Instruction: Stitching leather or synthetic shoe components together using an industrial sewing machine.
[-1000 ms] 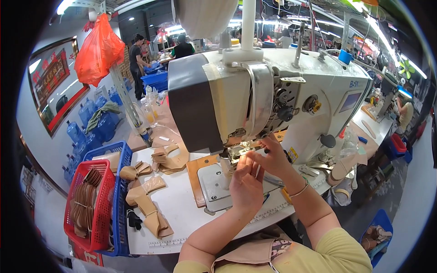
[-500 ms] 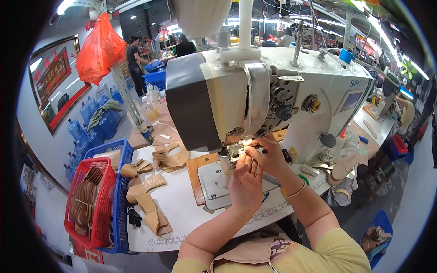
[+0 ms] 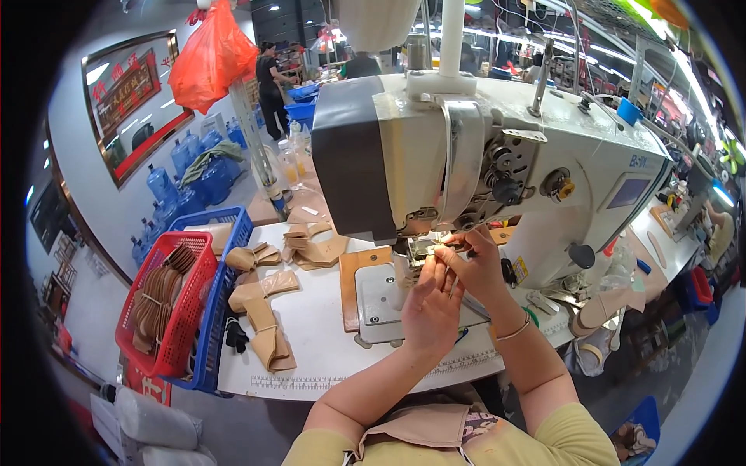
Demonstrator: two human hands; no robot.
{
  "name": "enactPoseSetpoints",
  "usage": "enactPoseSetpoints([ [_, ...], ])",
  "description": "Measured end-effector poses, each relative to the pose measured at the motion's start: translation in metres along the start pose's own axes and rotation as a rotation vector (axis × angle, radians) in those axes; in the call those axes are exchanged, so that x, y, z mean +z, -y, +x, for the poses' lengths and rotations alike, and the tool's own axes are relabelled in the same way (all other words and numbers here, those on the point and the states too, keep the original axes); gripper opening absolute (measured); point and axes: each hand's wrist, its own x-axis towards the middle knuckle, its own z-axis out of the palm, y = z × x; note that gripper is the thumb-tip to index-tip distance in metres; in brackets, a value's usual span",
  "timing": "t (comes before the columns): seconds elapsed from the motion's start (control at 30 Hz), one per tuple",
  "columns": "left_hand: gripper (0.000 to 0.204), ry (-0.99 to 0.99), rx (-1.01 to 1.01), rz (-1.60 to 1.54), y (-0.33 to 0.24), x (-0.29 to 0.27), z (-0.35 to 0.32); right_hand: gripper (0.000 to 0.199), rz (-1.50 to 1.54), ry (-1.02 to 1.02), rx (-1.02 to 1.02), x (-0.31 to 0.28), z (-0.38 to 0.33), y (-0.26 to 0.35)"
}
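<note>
Both hands are up close to each other at the big white sewing machine (image 3: 598, 147), with the fingertips in the bright spot under its head. The right hand (image 3: 479, 268) has its thumb and finger bent close together, but the spot is too small and shiny, so I can't tell if it pinches something. The left hand (image 3: 431, 311) is just below and left of it, with its fingers pointing up and nearly straight; I can't tell if they hold anything either. The machine's black end cover (image 3: 350, 163) is above the hands and to the left. Just left of the left hand is a flat metal plate (image 3: 379, 301), with a brown board (image 3: 350, 303) along its far side. Farther left, folded tan pieces (image 3: 268, 346) lie on the white table (image 3: 318, 349). Past those, well away from the hands, a red basket (image 3: 189, 318) full of brown pieces (image 3: 159, 303) leans against a blue basket (image 3: 211, 342).
</note>
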Motion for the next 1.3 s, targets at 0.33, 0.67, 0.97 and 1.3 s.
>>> enactPoseSetpoints([
  [0.33,0.079,0.075,0.015,-0.027,0.003,-0.012,0.001,0.014,0.028,-0.040,0.026,0.007,0.000,-0.002],
  [0.67,0.078,0.083,0.019,-0.010,0.002,-0.012,0.001,0.016,-0.059,-0.036,-0.031,0.003,0.000,0.000],
  [0.97,0.082,0.056,0.012,0.064,0.002,-0.010,0.000,0.016,-0.058,-0.011,0.025,0.004,-0.001,0.001],
  [1.3,0.078,0.174,-0.045,0.011,-0.005,-0.009,-0.009,0.015,-0.163,-0.136,-0.081,0.014,-0.003,0.006],
])
